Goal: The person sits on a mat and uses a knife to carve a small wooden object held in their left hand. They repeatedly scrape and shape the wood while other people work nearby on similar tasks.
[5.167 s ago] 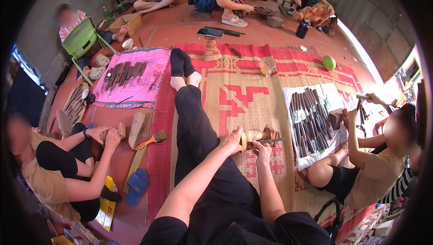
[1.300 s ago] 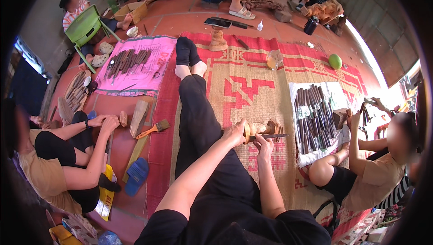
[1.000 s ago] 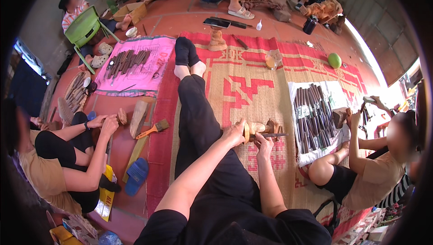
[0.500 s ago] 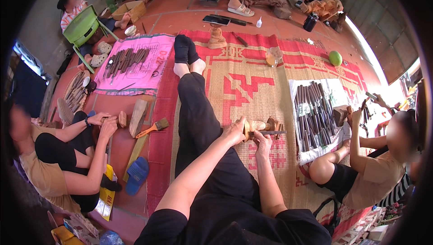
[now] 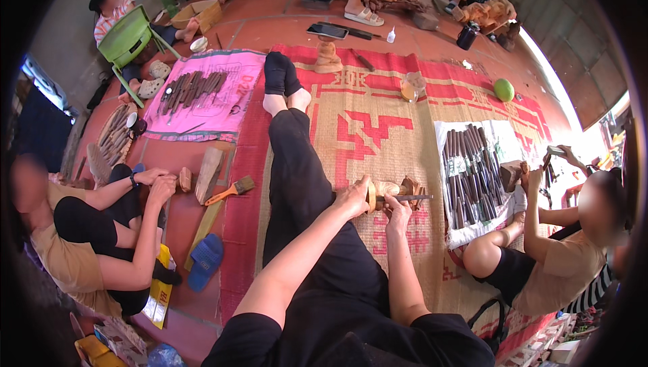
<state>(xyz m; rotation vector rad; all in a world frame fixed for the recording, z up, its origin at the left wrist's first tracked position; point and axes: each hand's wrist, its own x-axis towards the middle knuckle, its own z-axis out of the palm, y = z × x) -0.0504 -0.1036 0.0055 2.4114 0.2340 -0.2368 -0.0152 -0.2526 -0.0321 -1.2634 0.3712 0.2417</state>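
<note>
Above my outstretched legs (image 5: 297, 164), my left hand (image 5: 353, 199) is closed round the base of a carved wooden figurine (image 5: 387, 188), which lies on its side with its far end pointing right. My right hand (image 5: 399, 214) is closed on a slim dark carving tool (image 5: 420, 197). That tool lies level along the near side of the figurine, its dark length sticking out to the right. Where its edge meets the wood is hidden by my fingers.
Rows of carving tools lie on a white cloth (image 5: 451, 237) to the right and a pink sheet (image 5: 229, 70) at the far left. A carved figure (image 5: 328, 60), phone (image 5: 328, 31) and glass (image 5: 410, 87) stand ahead. People work on both sides, near a brush (image 5: 231, 190).
My right hand and the carving tool have shifted slightly right along the figurine. The far person in blue now reaches down to a dark carving. The view has moved slightly.
</note>
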